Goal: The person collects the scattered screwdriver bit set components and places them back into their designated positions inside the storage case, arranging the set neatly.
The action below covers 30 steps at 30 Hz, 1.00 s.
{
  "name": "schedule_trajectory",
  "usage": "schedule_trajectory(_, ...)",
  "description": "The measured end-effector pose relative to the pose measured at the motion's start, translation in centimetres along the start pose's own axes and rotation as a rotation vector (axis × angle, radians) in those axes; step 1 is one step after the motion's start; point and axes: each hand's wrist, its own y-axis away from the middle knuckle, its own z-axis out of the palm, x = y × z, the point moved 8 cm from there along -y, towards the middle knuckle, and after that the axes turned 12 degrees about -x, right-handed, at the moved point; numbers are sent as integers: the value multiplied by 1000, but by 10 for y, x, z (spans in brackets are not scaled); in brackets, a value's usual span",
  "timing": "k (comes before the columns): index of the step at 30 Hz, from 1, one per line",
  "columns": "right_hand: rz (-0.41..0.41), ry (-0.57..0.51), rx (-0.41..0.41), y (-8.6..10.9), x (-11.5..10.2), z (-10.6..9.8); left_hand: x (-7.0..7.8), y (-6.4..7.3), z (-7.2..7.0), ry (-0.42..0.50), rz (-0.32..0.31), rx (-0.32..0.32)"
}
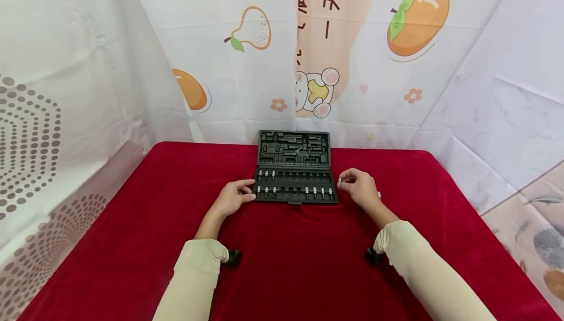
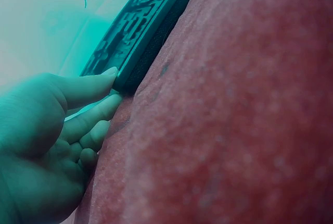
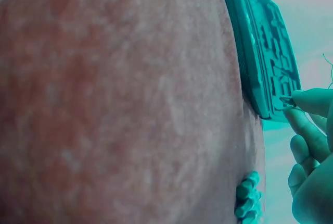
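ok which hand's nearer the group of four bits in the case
Right: the right hand is right of the four bits, just past the case; the left hand is at its opposite end.

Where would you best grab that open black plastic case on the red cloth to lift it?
Probably take the black plastic case by its base's short edges, one hand from each side: it lies wide and low, with small silver metal bits in its slots to keep level. The left hand touches its left edge.
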Motion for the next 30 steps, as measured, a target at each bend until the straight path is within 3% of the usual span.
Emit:
schedule_trajectory(9, -4, -15, 9, -2, -6, 7, 0, -1, 1, -6, -4, -4)
schedule_trajectory(30, 0, -44, -53, -9, -27, 39, -1, -2, 1, -9, -2, -6)
